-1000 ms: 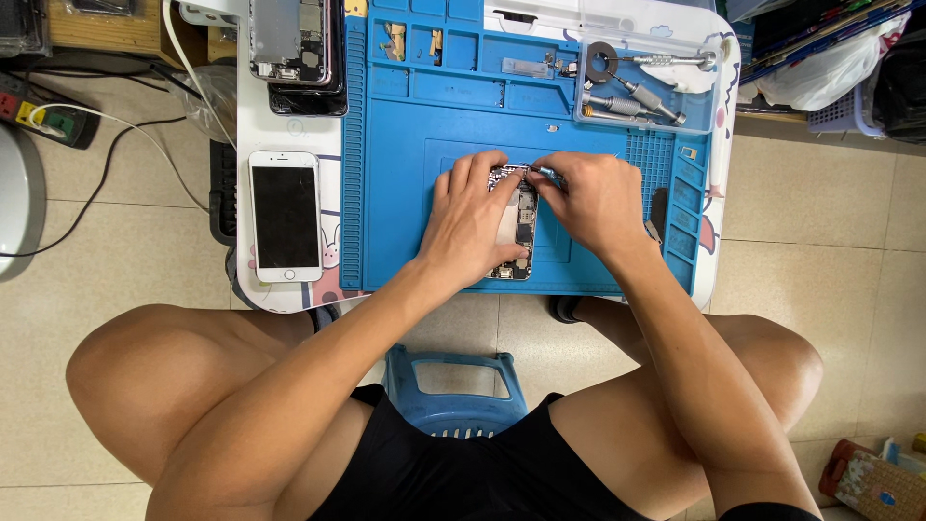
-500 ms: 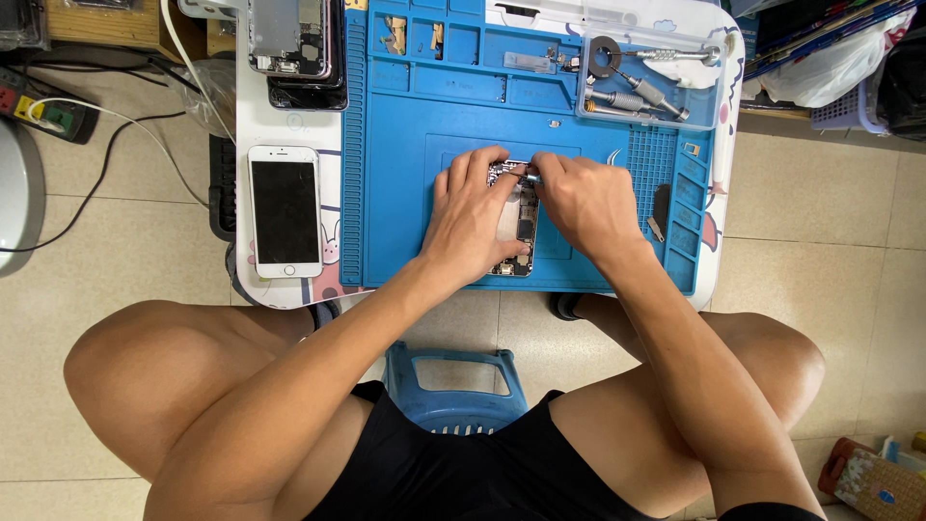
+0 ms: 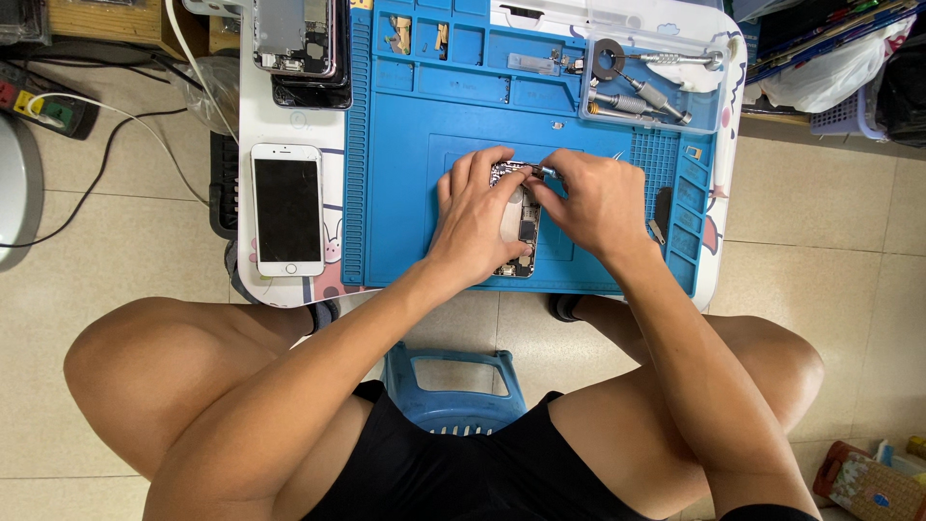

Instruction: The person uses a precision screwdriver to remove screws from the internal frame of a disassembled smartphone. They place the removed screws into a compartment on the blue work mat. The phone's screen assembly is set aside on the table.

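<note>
While our left hand (image 3: 473, 227) presses flat on the opened silver phone body (image 3: 516, 224) mid blue silicone repair mat (image 3: 405, 193), our right hand (image 3: 598, 203) has a thin metal tool (image 3: 546, 171) pinched at its far end, so we reckon we're mid-prying and need a steady touch.

Pretty even, bright indoor light here, looks like it comes from overhead since the shadows are short and soft. There's a faint shadow under the hands on the blue mat (image 3: 415, 193) and a darker one on the floor (image 3: 145, 251) tucked under the small surface (image 3: 289, 289). No blown-out spots really, just a mild sheen on the dark screen of the white phone (image 3: 286, 208) and on the clear plastic tray (image 3: 656, 77). Focus is sharp across the middle. Wide-angle lens, so edges bow a bit, and the corners get slightly softer and dimmer.
</note>
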